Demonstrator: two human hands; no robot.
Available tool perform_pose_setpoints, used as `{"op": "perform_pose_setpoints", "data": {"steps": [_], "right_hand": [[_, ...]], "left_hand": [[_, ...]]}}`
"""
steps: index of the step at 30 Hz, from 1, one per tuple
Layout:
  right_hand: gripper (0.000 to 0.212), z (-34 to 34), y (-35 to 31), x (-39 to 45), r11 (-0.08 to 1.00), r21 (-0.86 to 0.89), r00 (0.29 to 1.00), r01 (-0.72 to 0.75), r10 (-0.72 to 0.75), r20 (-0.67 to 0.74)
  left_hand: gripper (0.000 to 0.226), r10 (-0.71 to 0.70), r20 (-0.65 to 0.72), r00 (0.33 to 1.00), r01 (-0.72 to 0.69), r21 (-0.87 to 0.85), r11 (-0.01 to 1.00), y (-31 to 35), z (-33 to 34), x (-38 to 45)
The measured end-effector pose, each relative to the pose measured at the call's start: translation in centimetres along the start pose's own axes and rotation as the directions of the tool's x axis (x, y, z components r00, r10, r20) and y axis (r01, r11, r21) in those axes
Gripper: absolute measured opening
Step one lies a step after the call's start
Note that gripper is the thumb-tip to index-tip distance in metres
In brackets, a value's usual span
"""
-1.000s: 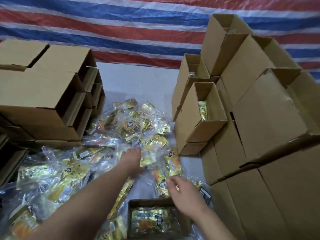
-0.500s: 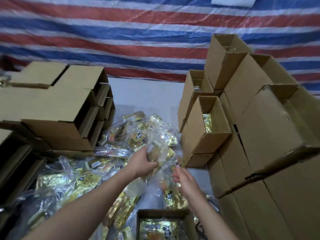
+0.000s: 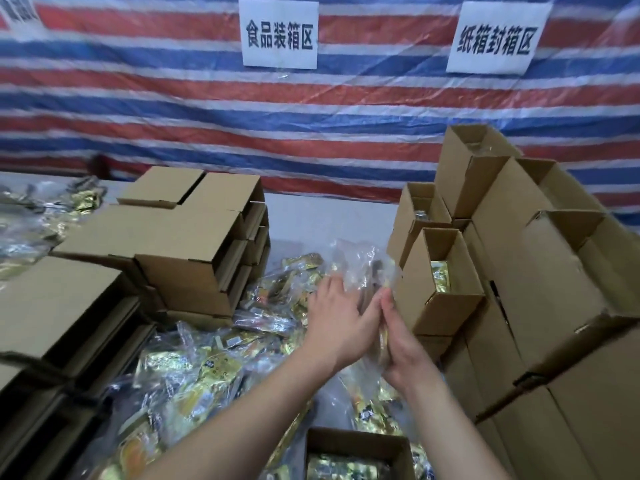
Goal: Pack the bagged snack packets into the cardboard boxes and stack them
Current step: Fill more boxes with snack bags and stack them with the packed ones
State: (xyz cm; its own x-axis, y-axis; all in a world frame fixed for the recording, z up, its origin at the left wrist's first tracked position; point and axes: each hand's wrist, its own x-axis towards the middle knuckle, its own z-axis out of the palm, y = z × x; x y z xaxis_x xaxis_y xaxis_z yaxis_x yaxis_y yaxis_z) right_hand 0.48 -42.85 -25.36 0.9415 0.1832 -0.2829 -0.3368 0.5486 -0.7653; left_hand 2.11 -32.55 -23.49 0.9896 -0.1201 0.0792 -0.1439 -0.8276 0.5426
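Observation:
Both my hands are raised above the pile of bagged snack packets (image 3: 194, 372). My left hand (image 3: 337, 320) and my right hand (image 3: 398, 341) hold one clear bag of gold packets (image 3: 360, 268) between them, fingers pressed to its sides. The bag's top sticks up in front of an open cardboard box (image 3: 440, 282) that has a gold packet inside. Another open box (image 3: 356, 452) with gold packets in it sits at the bottom edge, below my arms.
Stacked cardboard boxes (image 3: 194, 244) stand on the left. A taller stack of boxes (image 3: 540, 271) rises on the right. More packets (image 3: 41, 216) lie at the far left. A striped tarp with two paper signs (image 3: 280, 34) hangs behind.
My hands have lifted from the pile and come together around a bag, raised toward the open box on the right. The camera has tilted up, showing the signs.

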Motion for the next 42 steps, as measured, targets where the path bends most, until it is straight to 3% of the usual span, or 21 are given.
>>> {"op": "perform_pose_setpoints", "data": {"steps": [2, 3, 5, 7, 11, 12, 14, 17, 20, 22, 27, 30, 32, 34, 39, 40, 42], "right_hand": [[0.061, -0.7, -0.7, -0.7, 0.994, -0.112, 1.0, -0.01, 0.007, -0.023], [0.067, -0.9, -1.0, -1.1, 0.981, -0.193, 0.999, -0.022, 0.014, -0.038], [0.091, -1.8, -1.4, -1.9, 0.933, -0.357, 0.997, -0.048, 0.025, -0.071], [0.104, -2.9, -1.3, -2.8, 0.895, -0.442, 0.998, -0.049, 0.033, -0.044], [0.096, -5.5, -0.8, -4.9, 0.8, -0.597, 0.998, -0.056, 0.06, -0.012], [0.091, -6.2, -0.6, -5.3, 0.728, -0.681, 0.996, -0.076, 0.09, -0.014], [0.082, -7.5, 0.0, -6.2, 0.488, -0.867, 0.982, -0.095, 0.187, -0.003], [0.077, -8.0, 1.9, -6.9, 0.117, -0.993, 0.937, -0.005, 0.349, 0.037], [0.076, -7.8, 4.9, -6.6, -0.077, -0.997, 0.873, 0.001, 0.486, -0.037], [0.066, -7.7, 6.6, -6.0, -0.147, -0.989, 0.842, 0.031, 0.537, -0.054], [0.065, -7.7, 10.5, -4.0, -0.259, -0.961, 0.81, 0.094, 0.581, -0.078], [0.048, -8.2, 13.5, -3.5, -0.32, -0.935, 0.814, 0.15, 0.576, -0.066], [0.041, -9.0, 15.2, -3.0, -0.397, -0.914, 0.819, 0.081, 0.549, -0.166], [0.048, -9.7, 16.2, -2.9, -0.441, -0.896, 0.797, 0.049, 0.559, -0.231], [0.078, -9.3, 13.1, -3.7, -0.135, -0.988, 0.79, -0.07, 0.597, -0.137], [0.075, -9.3, 12.3, -4.0, -0.122, -0.991, 0.803, -0.06, 0.583, -0.12], [0.049, -9.3, 11.3, -4.6, -0.137, -0.99, 0.838, -0.036, 0.535, -0.105]], "left_hand": [[0.075, 0.002, 0.178, 0.984, 0.016, -0.098, 0.995, -0.2, -0.2, 0.2], [0.07, 0.014, 0.31, 0.951, 0.074, -0.271, 0.96, -0.4, -0.5, 0.2], [0.061, 0.104, 0.522, 0.847, 0.271, -0.591, 0.76, -1.2, -1.0, 0.1], [0.056, 0.155, 0.62, 0.769, 0.397, -0.654, 0.643, -2.4, -1.2, -0.7], [0.069, 0.158, 0.691, 0.706, 0.534, -0.664, 0.523, -6.9, 1.2, -3.7], [0.073, 0.125, 0.686, 0.716, 0.533, -0.654, 0.538, -8.2, 2.1, -4.7], [0.089, 0.03, 0.65, 0.759, 0.452, -0.56, 0.695, -10.8, 4.2, -6.9], [0.083, -0.034, 0.659, 0.752, 0.326, -0.326, 0.887, -13.7, 7.4, -9.4], [0.075, -0.132, 0.68, 0.721, 0.324, -0.163, 0.932, -15.4, 9.6, -10.6], [0.067, -0.158, 0.677, 0.719, 0.32, -0.121, 0.94, -15.6, 10.1, -10.8], [0.051, -0.174, 0.66, 0.731, 0.343, -0.135, 0.929, -15.0, 10.7, -11.0], [0.038, -0.188, 0.596, 0.781, 0.35, -0.169, 0.921, -14.6, 11.1, -11.3], [0.031, -0.192, 0.547, 0.815, 0.335, -0.175, 0.926, -14.6, 11.4, -11.6], [0.027, -0.187, 0.53, 0.827, 0.318, -0.166, 0.934, -14.7, 11.8, -11.9], [0.021, -0.185, 0.494, 0.85, 0.285, -0.135, 0.949, -14.6, 12.3, -12.1], [0.02, -0.184, 0.49, 0.852, 0.281, -0.134, 0.95, -14.6, 12.4, -12.1], [0.016, -0.188, 0.486, 0.854, 0.286, -0.135, 0.949, -14.5, 12.6, -12.1]]}}
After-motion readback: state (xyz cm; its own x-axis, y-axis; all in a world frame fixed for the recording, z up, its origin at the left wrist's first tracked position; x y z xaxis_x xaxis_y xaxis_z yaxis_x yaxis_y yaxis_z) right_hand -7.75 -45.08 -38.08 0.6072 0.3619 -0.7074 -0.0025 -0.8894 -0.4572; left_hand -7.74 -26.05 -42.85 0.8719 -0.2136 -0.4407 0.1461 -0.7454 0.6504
